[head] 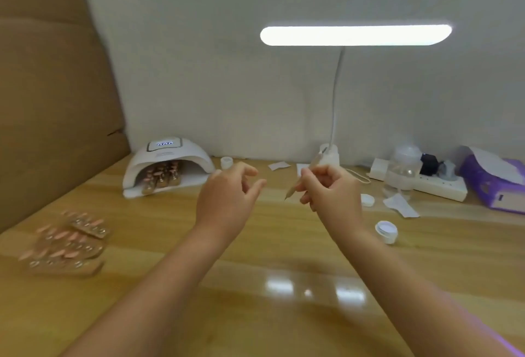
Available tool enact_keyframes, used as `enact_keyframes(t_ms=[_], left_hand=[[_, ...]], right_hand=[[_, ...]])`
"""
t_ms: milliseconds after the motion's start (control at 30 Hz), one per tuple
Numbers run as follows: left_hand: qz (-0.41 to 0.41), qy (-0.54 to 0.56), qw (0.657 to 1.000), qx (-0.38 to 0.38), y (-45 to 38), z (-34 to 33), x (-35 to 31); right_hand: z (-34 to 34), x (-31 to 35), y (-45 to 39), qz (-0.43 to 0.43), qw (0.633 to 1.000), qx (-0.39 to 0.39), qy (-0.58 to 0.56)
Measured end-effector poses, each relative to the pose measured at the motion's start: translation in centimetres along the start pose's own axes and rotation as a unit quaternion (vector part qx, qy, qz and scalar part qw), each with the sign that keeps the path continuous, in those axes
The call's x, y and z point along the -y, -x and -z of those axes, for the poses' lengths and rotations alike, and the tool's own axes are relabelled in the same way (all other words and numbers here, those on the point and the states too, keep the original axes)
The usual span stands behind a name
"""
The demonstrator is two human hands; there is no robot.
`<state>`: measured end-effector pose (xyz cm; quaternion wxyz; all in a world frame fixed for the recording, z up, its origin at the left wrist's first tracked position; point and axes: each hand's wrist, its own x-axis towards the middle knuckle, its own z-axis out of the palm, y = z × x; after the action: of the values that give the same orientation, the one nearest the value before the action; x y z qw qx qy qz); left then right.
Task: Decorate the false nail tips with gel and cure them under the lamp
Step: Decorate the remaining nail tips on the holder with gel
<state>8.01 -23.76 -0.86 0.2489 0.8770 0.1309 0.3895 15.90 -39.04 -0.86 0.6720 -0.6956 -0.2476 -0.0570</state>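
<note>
A white curing lamp (167, 167) stands at the back left of the wooden table (284, 285), with holders of nail tips (163, 176) inside its opening. More holders with pink nail tips (69, 243) lie in a pile at the left. My right hand (332, 189) is raised over the table and grips a thin pointed stick (295, 187) whose tip points down and left. My left hand (230, 194) hovers beside it with fingers loosely curled, holding nothing. A small open white jar (386, 231) sits to the right of my right hand.
A lit desk lamp (355, 35) rises from a base at the back wall. Behind my hands are a small white jar (226, 162), a white lid (368, 200), paper scraps (400, 206), a clear bottle (403, 169), a power strip (426, 184) and a purple tissue pack (494, 183).
</note>
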Motion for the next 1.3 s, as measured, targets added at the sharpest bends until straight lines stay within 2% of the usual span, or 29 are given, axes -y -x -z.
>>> enact_keyframes(t_ms=[67,167,267,367,467,667,1033,1200,1300], left_hand=[[0.091,-0.006,0.995,-0.03,-1.2,1.8,4.2],[0.224,-0.085,0.97,-0.052,-2.1,3.9,10.4],[0.307,-0.15,0.937,-0.077,-2.0,5.3,15.2],[0.353,-0.175,0.917,-0.062,-2.6,5.4,17.8],[0.362,-0.224,0.905,-0.009,-3.9,4.7,19.0],[0.379,-0.243,0.892,0.03,-6.3,3.3,20.0],[0.397,-0.151,0.905,-0.012,-6.4,3.4,19.0],[0.409,-0.103,0.903,-0.079,-4.9,5.1,17.0],[0.398,-0.102,0.908,-0.083,-3.4,6.4,15.6]], right_hand=[[-1.6,-1.2,-0.2,-0.083,0.995,-0.002,-0.062],[-3.4,-3.2,0.5,-0.148,0.982,0.012,-0.119],[-4.6,-4.5,1.6,-0.163,0.974,0.013,-0.154],[-5.3,-4.9,2.0,-0.154,0.976,0.026,-0.153],[-5.5,-5.0,1.9,-0.155,0.976,0.038,-0.145],[-5.5,-5.5,1.8,-0.155,0.975,0.054,-0.15],[-5.5,-5.4,1.9,-0.138,0.979,0.061,-0.137],[-5.1,-5.0,2.0,-0.131,0.98,0.053,-0.142],[-4.7,-5.0,2.1,-0.131,0.979,0.047,-0.152]])
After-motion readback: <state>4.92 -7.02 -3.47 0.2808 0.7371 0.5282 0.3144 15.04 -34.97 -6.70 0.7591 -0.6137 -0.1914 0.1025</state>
